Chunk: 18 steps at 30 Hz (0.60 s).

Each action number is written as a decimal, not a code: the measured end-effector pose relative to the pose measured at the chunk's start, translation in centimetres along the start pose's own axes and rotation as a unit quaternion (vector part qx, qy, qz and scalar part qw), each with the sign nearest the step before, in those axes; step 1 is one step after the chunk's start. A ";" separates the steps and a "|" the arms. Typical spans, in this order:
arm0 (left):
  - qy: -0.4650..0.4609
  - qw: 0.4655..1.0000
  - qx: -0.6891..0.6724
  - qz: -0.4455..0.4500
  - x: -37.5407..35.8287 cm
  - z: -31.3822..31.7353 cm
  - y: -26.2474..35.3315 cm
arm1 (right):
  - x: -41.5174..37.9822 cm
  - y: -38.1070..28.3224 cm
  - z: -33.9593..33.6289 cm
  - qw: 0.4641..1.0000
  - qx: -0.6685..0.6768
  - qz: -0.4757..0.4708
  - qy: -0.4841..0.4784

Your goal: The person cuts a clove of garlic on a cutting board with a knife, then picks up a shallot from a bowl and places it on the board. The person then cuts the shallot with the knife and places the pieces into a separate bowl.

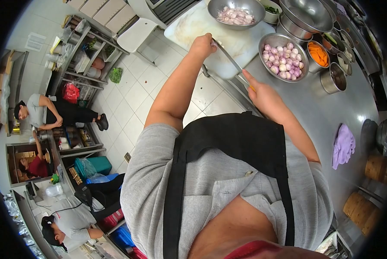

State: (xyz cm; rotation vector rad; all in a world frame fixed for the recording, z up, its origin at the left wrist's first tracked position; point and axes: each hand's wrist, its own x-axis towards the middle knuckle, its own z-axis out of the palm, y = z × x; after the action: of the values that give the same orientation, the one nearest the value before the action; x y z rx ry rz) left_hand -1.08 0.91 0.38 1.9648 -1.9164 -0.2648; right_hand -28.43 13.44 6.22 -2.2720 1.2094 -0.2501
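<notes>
My right hand [258, 91] is closed round the handle of a long knife [228, 56], over the near edge of a white cutting board [185, 30]. At the tip end of the blade is my left hand [203, 45], its fingers pinched together on something too small to name. A metal bowl of peeled shallots [283, 57] stands right of the board. At the board's far edge, another metal bowl holds sliced shallots [235, 16].
Stacked metal bowls [308, 15], a container of orange pieces [317, 56] and a metal pot [333, 78] stand at the back right. A purple cloth [343, 146] lies on the steel counter [314, 116]. Other people [51, 110] are at the left, near shelves.
</notes>
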 end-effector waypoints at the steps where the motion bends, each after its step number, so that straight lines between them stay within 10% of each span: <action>1: -0.004 1.000 -0.004 0.000 0.0 -0.1 0.1 | 0.2 0.2 0.2 1.000 0.004 -0.002 0.002; 18: 0.013 1.000 -0.026 -0.001 0.0 0.3 -0.4 | 0.1 0.2 0.6 0.999 0.017 -0.021 0.023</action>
State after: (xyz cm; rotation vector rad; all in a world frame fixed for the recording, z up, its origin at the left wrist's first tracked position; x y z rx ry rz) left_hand -0.80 0.89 -0.06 1.9271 -1.8742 -0.2854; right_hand -28.31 13.52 5.55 -2.2746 1.1727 -0.3376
